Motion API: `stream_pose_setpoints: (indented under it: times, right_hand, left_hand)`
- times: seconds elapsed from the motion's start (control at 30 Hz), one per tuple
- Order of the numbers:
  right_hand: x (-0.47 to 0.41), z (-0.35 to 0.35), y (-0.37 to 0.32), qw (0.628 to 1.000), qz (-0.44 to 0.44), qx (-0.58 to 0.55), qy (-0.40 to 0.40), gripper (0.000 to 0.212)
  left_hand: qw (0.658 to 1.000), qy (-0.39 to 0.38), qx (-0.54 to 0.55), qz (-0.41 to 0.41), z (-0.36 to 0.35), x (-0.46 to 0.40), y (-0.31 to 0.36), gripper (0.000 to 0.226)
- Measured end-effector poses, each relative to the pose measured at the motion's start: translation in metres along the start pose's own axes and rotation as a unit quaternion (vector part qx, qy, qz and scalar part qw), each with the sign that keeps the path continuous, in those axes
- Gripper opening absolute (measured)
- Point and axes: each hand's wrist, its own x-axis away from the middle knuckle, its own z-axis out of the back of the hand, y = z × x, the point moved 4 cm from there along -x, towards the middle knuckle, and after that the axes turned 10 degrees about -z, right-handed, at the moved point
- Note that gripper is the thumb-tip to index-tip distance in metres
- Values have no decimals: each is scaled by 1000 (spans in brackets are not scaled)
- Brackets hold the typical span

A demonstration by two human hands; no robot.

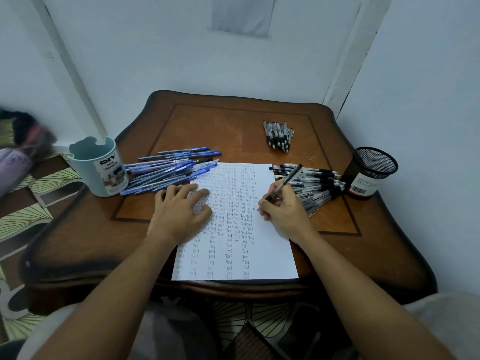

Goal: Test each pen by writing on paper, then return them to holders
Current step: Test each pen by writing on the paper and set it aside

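Wooden table point(233, 120): both holders' insides unseen; right fingers point(270, 201) grasp pen point(288, 178), left fingers point(187, 189) released.

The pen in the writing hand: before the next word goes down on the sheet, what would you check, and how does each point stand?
1. Pen gripped: ok, the right hand pinches it, tip down on the paper.
2. Paper held steady: ok, the left hand presses flat on it.
3. Room left to write: ok, the sheet's right edge and lower rows are blank.
4. Ink flowing: cannot tell, the fingers hide the tip.
5. Holder ready for its return: ok, the mesh cup stands upright beside the black pen pile.
6. Blue pens off the writing area: not ok, some overlap the paper's top left corner.
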Motion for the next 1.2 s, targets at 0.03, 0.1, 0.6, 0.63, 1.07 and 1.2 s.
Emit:
stream_pose_setpoints:
  times: [0.03, 0.1, 0.6, 0.63, 1.07, 1.2]
  right_hand:
    - [0, 1, 0, 1000, -7, -16, -1, 22]
    - [0, 1, -1, 1000, -10, -21, 3, 21]
    - [6, 0, -15, 984, -66, -162, 9, 25]
    - [7, 0, -15, 985, -65, -162, 10, 22]
    - [4, -3, -12, 988, -58, -144, -11, 16]
    - [3, -2, -14, 989, -35, -141, -33, 12]
  left_hand:
    - [1000, 1, 1, 0, 0, 0, 0, 68]
    - [1000, 2, 3, 0, 1, -1, 0, 68]
    - [1000, 4, 3, 1, 1, -2, 0, 69]
    - [1000, 3, 3, 0, 1, -2, -1, 69]
    - [1000, 5, 0, 0, 0, 0, 0, 67]
    - [1000, -2, -4, 0, -1, 0, -1, 65]
